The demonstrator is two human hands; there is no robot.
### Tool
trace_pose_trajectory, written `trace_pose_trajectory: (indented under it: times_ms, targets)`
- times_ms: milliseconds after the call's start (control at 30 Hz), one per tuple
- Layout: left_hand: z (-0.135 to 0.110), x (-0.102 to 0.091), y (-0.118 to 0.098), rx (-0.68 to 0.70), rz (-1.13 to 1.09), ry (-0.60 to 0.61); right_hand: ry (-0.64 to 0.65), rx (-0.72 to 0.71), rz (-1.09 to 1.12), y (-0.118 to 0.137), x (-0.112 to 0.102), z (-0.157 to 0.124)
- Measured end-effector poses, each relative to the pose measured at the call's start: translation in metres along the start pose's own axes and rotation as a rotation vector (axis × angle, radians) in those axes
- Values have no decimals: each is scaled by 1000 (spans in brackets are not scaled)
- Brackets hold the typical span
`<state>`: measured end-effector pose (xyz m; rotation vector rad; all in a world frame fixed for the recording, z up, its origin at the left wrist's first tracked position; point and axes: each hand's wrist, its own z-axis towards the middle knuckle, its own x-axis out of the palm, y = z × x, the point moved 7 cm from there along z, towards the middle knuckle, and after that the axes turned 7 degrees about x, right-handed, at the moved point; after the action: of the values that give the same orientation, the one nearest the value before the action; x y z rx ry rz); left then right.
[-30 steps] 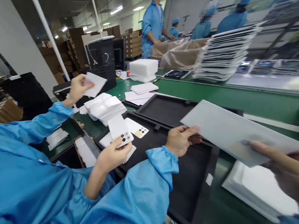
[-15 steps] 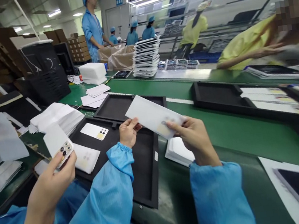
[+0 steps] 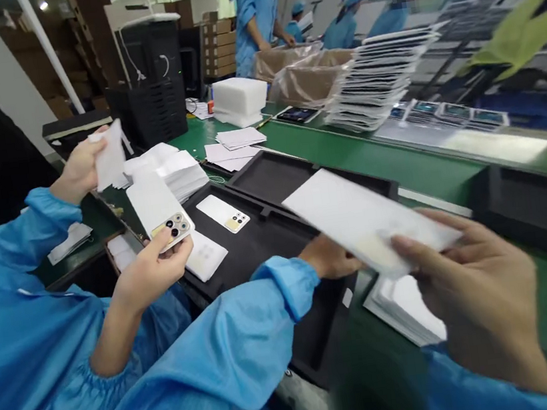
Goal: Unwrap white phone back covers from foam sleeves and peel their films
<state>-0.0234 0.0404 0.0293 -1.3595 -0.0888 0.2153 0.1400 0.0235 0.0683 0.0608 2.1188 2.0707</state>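
My right hand [image 3: 480, 285] pinches the right end of a white translucent sleeve [image 3: 334, 207], thumb on top. Through it show a yellowish patch and dark round spots, like a phone back's cameras. My left hand [image 3: 333, 255] is just under the sleeve's lower left edge; its fingers are partly hidden and blurred, and I cannot tell if they touch it. Below the sleeve lies a stack of white sheets or sleeves [image 3: 403, 312]. A black tray [image 3: 279, 244] holds a white phone-shaped piece [image 3: 223, 213] with camera rings and a filled sleeve [image 3: 205, 255].
At my left a co-worker's hand [image 3: 153, 268] holds another white phone-shaped piece [image 3: 154, 197]; their other hand [image 3: 79, 164] holds a white sleeve [image 3: 110, 156]. Beyond are a sleeve pile [image 3: 183, 173], white foam [image 3: 240, 98], a tall stack [image 3: 382, 76] and another black tray [image 3: 530, 205].
The view has swung right to left, so things sit further right. My left hand has left the sleeve's upper left corner and is lower beneath it. The co-worker's sleeve hand has moved.
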Motion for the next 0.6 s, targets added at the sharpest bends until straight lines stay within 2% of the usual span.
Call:
trace_pose_trajectory:
  times_ms: [67, 167, 233, 300, 367, 433, 533, 600]
  targets:
    - [-17, -31, -18, 92, 223, 9, 198, 86, -33, -9, 36, -7]
    - [-54, -90, -48, 327, 851, 76, 460, 160, -43, -21, 96, -18]
    - [-84, -128, -62, 477, 1291, 126, 573, 164, -23, -23, 133, -25]
    - [-112, -152, -67, 643, 1795, 221, 631, 158, 2, -26, 164, -30]
    - [-132, -165, -62, 802, 2319, 338, 674, 162, -12, -33, 189, -36]
    - [-141, -170, -55, 911, 2691, 439, 757, 156, -158, -45, 208, -44]
    - [-143, -166, -49, 982, 2884, 551, 848, -43, -603, -55, 222, -54]
    - [-141, -162, -46, 1003, 2911, 591, 804, -211, -845, -53, 224, -56]
